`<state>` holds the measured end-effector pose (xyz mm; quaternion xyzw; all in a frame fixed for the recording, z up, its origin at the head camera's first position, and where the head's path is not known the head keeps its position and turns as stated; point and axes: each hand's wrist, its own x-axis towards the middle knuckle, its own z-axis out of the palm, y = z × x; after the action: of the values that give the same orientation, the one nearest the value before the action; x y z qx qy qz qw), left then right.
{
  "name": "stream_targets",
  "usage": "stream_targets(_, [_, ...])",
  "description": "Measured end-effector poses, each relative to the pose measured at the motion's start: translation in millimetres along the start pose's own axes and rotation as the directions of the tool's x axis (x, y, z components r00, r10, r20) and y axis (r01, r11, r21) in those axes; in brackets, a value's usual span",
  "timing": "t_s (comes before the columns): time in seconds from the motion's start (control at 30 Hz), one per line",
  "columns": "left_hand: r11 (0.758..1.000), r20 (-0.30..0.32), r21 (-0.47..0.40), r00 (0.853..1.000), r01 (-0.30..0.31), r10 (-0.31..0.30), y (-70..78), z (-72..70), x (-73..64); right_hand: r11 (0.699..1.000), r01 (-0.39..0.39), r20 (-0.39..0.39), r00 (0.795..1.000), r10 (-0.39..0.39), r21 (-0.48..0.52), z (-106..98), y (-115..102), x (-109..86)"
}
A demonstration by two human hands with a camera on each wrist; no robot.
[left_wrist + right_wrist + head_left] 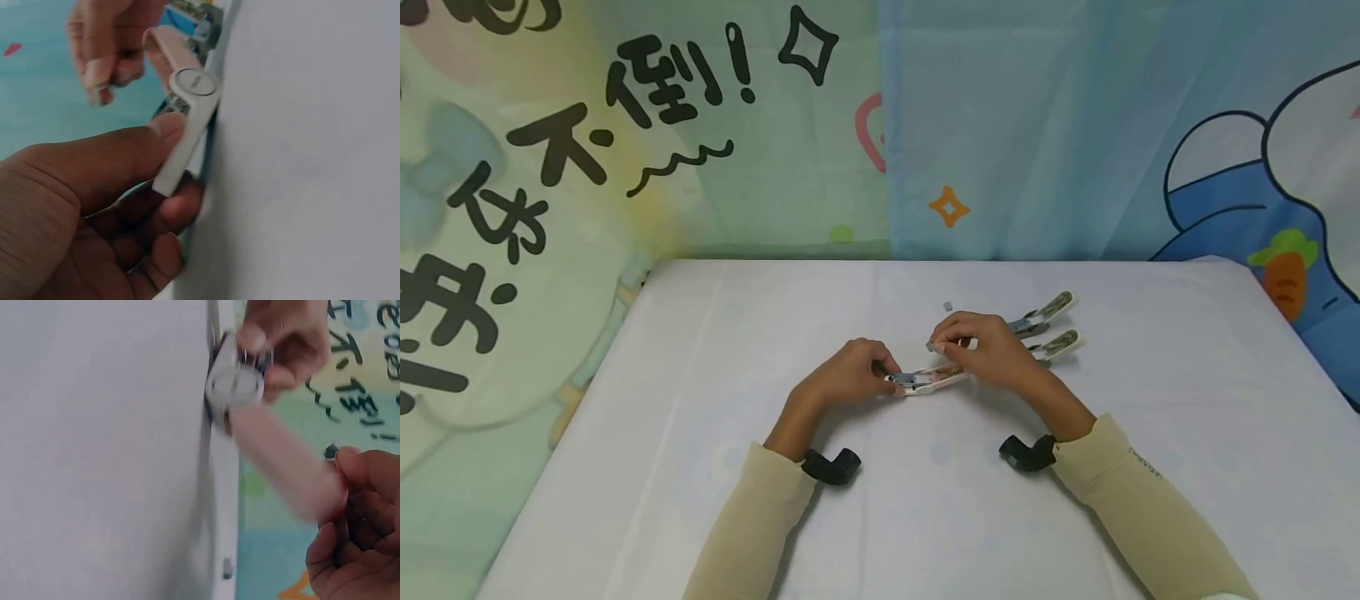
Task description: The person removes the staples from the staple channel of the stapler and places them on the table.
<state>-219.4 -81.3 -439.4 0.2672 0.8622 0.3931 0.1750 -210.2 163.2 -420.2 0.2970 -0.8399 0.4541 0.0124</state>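
My left hand point(853, 371) pinches one end of a slim white-and-pink stapler point(925, 383) between thumb and fingers, near the table's middle. In the left wrist view, the stapler's white body point(195, 119) has a round disc at its pivot, and its pink arm point(175, 47) stands swung away from the body. Just over the stapler's other end, my right hand point(988, 346) pinches a tiny grey metallic piece point(332, 450), which looks like a short strip of staples. In the right wrist view, the pink arm is blurred and reaches the right fingers; whether they touch is unclear.
Two similar staplers, one farther back point(1048, 312) and one nearer point(1062, 343), lie beyond my right hand, partly hidden by it. A small grey piece point(947, 307) lies on the white table point(775, 317) behind the hands. A printed curtain point(1022, 125) hangs at the back.
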Motion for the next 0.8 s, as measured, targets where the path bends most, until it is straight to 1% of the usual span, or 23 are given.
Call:
stream_targets(0.1, [0.999, 0.020, -0.017, 0.999, 0.032, -0.032, -2.5, -4.1, -1.9, 0.995, -0.098, -0.032, 0.995, 0.098, -0.001, -2.1, 9.8, -1.0])
stream_targets(0.2, [0.999, 0.031, -0.031, 0.999, 0.035, -0.034, -5.7, -6.1, -3.2, 0.989, -0.146, -0.040, 0.989, 0.145, -0.026, -2.2, 16.4, -0.2])
stream_targets(0.37, [0.997, 0.020, -0.052, 0.999, 0.048, -0.047, -7.8, -7.6, -6.1, 0.986, -0.145, -0.010, 0.989, 0.144, -0.088, -5.3, 22.7, 4.8])
stream_targets(0.47, [0.997, 0.018, -0.058, 0.998, 0.056, -0.055, -7.9, -7.2, -7.1, 0.979, -0.165, 0.019, 0.986, 0.168, -0.116, -8.3, 27.4, 5.2])
stream_targets(0.6, [0.997, 0.020, -0.061, 0.999, 0.048, -0.047, -7.5, -6.8, -7.3, 0.967, -0.188, 0.059, 0.978, 0.201, -0.174, -12.9, 33.5, 1.8])
stream_targets(0.7, [0.997, 0.022, -0.066, 0.999, 0.046, -0.044, -6.7, -7.3, -7.7, 0.962, -0.168, 0.075, 0.979, 0.188, -0.217, -16.5, 36.1, -0.7])
stream_targets(0.8, [0.996, 0.025, -0.078, 0.999, 0.045, -0.043, -5.7, -7.5, -7.8, 0.958, -0.158, 0.071, 0.981, 0.180, -0.241, -19.5, 36.4, -2.7])
